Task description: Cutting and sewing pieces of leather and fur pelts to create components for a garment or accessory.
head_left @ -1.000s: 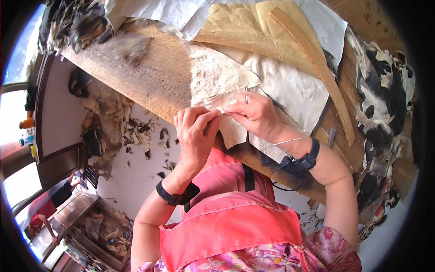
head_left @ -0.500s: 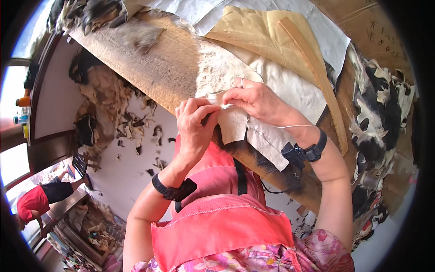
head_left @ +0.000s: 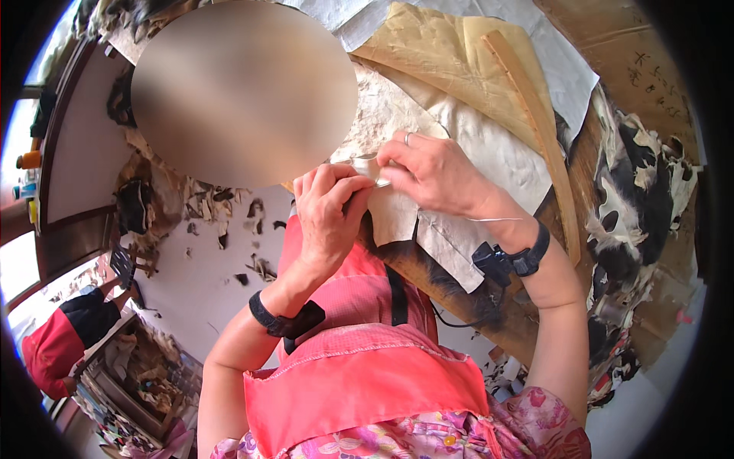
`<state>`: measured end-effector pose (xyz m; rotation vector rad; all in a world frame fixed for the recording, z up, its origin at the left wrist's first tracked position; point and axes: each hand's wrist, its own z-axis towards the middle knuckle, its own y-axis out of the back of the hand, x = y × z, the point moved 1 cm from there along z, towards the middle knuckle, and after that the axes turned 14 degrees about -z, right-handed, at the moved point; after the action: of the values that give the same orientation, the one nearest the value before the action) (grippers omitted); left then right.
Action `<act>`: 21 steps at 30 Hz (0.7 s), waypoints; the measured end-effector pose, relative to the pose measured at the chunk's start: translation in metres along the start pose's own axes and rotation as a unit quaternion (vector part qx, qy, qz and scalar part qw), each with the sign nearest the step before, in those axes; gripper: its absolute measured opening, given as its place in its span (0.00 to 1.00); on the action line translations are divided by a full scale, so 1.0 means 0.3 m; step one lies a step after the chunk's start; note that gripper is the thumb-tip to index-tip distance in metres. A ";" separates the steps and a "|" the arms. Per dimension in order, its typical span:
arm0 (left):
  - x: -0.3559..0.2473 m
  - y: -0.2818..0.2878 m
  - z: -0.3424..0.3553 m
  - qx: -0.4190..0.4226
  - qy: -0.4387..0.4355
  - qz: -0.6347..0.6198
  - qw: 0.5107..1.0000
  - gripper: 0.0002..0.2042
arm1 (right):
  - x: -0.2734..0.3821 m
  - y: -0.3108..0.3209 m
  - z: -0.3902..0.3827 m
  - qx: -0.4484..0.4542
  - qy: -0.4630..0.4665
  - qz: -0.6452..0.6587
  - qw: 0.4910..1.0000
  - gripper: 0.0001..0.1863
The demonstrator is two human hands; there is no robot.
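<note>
Over the near edge of a wooden worktop (head_left: 582,172), the left hand (head_left: 330,208) and the right hand (head_left: 439,174) come close together above a pale piece of hide (head_left: 394,216), whose lower flap shows between them while the fingers cover its upper part. The left thumb and forefinger pinch together at what looks like the raised edge of the hide; the other fingers curl away, their tips out of sight. The right thumb and forefinger are bent in toward each other beside that pinch, and I cannot tell whether they have hold of anything. A small bright sliver shows between the two hands, too fine to make out as needle, thread or fold. A white thread (head_left: 493,219) crosses the right wrist; where it runs under the hand is hidden. A second pale strip (head_left: 457,252) slants below the right hand, near the dark strap (head_left: 527,258) on that wrist.

Beyond the hands, a curved wooden strip (head_left: 535,122) lies across tan paper (head_left: 451,50), partly covering it. A large blurred oval (head_left: 245,96) hides the worktop's left stretch and whatever lies there. Far left, the dim rim cuts off a person in a red top (head_left: 52,348), head and hands unclear
</note>
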<state>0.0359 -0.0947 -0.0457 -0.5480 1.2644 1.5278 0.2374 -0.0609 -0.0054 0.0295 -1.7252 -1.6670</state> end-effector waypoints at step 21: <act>0.013 -0.055 -0.003 -0.080 -0.014 -0.065 0.995 0.07 | 0.022 -0.021 -0.050 -0.117 0.262 -0.196 0.938 0.15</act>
<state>0.0489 -0.0954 -0.0563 -0.6968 1.0702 1.5287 0.2371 -0.0781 -0.0094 0.6844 -1.1574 -1.9150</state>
